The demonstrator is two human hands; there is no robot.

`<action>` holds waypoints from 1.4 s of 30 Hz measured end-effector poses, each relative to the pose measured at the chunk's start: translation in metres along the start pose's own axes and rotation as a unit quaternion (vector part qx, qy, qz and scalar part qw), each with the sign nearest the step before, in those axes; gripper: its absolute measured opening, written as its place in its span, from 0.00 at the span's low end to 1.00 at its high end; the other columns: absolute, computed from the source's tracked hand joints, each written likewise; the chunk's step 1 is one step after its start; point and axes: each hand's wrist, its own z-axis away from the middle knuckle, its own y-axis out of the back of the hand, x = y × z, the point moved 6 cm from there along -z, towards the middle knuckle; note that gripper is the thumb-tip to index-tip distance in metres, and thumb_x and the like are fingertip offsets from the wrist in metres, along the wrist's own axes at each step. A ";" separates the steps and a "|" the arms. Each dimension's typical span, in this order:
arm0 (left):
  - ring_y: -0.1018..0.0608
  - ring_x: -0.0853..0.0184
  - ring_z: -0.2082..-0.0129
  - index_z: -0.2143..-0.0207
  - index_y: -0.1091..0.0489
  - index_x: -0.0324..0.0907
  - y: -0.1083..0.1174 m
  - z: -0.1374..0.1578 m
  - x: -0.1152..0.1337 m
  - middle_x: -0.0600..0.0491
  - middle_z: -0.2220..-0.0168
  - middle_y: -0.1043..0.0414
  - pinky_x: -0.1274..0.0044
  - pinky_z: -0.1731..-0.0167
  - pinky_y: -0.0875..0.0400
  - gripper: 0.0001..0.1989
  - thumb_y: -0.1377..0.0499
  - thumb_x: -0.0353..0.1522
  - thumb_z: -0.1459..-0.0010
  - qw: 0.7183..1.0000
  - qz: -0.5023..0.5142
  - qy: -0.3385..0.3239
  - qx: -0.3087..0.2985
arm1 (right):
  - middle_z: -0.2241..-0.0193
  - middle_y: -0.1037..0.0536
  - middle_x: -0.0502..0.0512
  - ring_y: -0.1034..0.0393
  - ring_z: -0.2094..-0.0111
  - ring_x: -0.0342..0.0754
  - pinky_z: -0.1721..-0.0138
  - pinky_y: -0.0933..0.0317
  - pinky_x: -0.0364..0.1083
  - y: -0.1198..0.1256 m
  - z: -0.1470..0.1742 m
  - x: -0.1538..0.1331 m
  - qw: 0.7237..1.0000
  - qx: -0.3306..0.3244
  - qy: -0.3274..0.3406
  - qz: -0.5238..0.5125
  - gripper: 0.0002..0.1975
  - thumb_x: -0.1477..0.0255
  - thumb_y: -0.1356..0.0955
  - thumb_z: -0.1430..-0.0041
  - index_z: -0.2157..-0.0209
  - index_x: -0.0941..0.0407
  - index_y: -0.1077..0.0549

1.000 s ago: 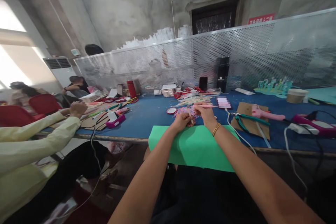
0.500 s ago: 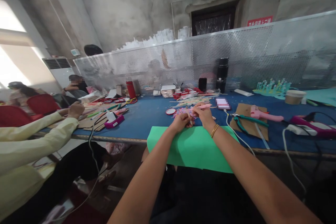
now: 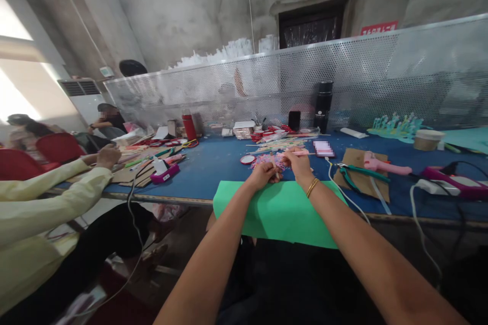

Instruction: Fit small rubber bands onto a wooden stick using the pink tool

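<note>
My left hand (image 3: 264,173) is closed around a small pale stick-like piece (image 3: 273,160), which points upward from the fingers. In my right hand (image 3: 298,166) a slim pink pen-shaped tool (image 3: 302,153) is pinched, lying nearly level with one end toward the stick piece. Whether the tool touches the piece cannot be made out. Below and behind both hands spreads a pile of tiny pink and purple bits (image 3: 260,161). A bright green sheet (image 3: 285,213) covers my lap and meets the table edge under my wrists. Beside the pile sits a small round red-rimmed lid or dish (image 3: 247,160).
Thin sticks (image 3: 280,143) lie behind the pile. To the right are teal-handled pliers (image 3: 351,176), a pink glue gun (image 3: 383,163) on cardboard, a purple power strip (image 3: 457,183) and white cables. A black flask (image 3: 323,106) stands at the back. A co-worker's sleeve (image 3: 84,183) reaches in from the left.
The view has shifted slightly. My left hand's stick piece stands a little more upright, and my right hand with the pink tool has moved only slightly.
</note>
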 end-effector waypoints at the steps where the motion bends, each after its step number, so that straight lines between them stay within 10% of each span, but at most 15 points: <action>1: 0.25 0.72 0.78 0.70 0.29 0.38 0.000 0.000 0.000 0.52 0.72 0.23 0.79 0.74 0.31 0.14 0.37 0.41 0.45 1.000 0.000 0.001 0.001 | 0.85 0.28 0.47 0.35 0.83 0.40 0.81 0.39 0.39 -0.001 0.000 0.000 1.000 -0.008 0.000 -0.001 0.11 0.66 0.27 0.60 0.81 0.55 0.31; 42: 0.28 0.74 0.80 0.73 0.30 0.38 0.001 -0.001 0.000 0.54 0.77 0.26 0.81 0.77 0.33 0.15 0.37 0.41 0.45 1.000 -0.012 -0.005 0.004 | 0.85 0.28 0.46 0.36 0.83 0.40 0.80 0.40 0.40 -0.003 0.001 -0.002 1.000 -0.024 0.000 0.000 0.10 0.66 0.28 0.60 0.81 0.55 0.32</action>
